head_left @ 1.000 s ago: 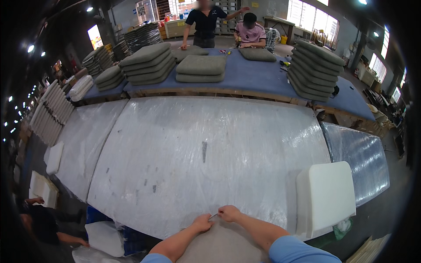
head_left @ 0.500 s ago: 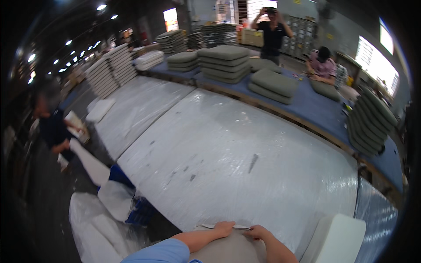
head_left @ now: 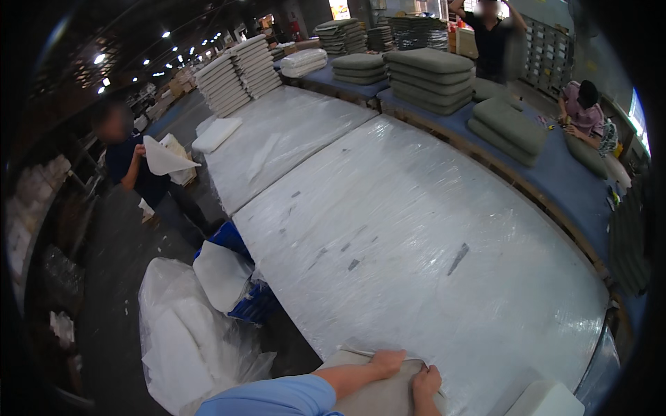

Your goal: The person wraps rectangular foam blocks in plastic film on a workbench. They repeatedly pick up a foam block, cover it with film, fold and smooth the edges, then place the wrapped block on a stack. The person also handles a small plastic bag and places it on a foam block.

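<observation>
Two grips grasping one grey fabric at the near end of a film-covered tabletop (head_left: 430, 208).
The left grip (head_left: 388, 362) is closed on the far edge of the fabric (head_left: 385, 398); the right grip (head_left: 427, 380) pinches the same edge just beside it. Even, light tension between both would probably serve best, with the edge kept straight and any fold eased out before the fingers shift. The fabric is matte, grey-beige and seemingly soft, with a paler strip along its far edge and a darker line between the grips; its near part runs out of view. Outward: a white pad (head_left: 544, 401) at right, a blue crate (head_left: 257, 305) and a clear bag (head_left: 180, 333) at left, and grey-green cushions (head_left: 427, 80) stacked on the blue tabletop (head_left: 574, 182) beyond.
</observation>
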Action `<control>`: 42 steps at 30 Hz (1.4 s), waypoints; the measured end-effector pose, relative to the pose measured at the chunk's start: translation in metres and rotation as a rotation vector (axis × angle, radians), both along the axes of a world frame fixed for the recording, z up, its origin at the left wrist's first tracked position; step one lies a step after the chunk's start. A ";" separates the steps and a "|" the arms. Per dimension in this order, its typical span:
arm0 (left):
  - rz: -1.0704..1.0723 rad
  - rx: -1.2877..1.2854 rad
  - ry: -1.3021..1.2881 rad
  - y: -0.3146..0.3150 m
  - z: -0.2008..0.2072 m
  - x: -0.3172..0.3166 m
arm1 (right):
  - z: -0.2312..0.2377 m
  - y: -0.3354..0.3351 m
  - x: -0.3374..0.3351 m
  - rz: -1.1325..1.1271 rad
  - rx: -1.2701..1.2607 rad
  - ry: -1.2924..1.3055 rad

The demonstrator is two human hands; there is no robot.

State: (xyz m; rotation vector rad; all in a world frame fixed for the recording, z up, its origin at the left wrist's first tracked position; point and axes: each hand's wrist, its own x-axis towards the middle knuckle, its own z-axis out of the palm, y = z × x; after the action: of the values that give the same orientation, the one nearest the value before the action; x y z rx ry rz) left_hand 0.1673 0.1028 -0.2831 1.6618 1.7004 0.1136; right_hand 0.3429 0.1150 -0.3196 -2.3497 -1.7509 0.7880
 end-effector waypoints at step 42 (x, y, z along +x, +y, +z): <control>-0.091 -0.255 0.209 -0.130 0.161 -0.099 | 0.156 -0.067 0.131 0.280 -0.446 0.081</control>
State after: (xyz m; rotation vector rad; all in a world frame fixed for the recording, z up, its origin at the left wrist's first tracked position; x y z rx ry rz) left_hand 0.0687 -0.0272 -0.1224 1.5983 1.7056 -0.3177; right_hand 0.4738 0.0481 -0.1633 -2.2935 -2.0739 1.4264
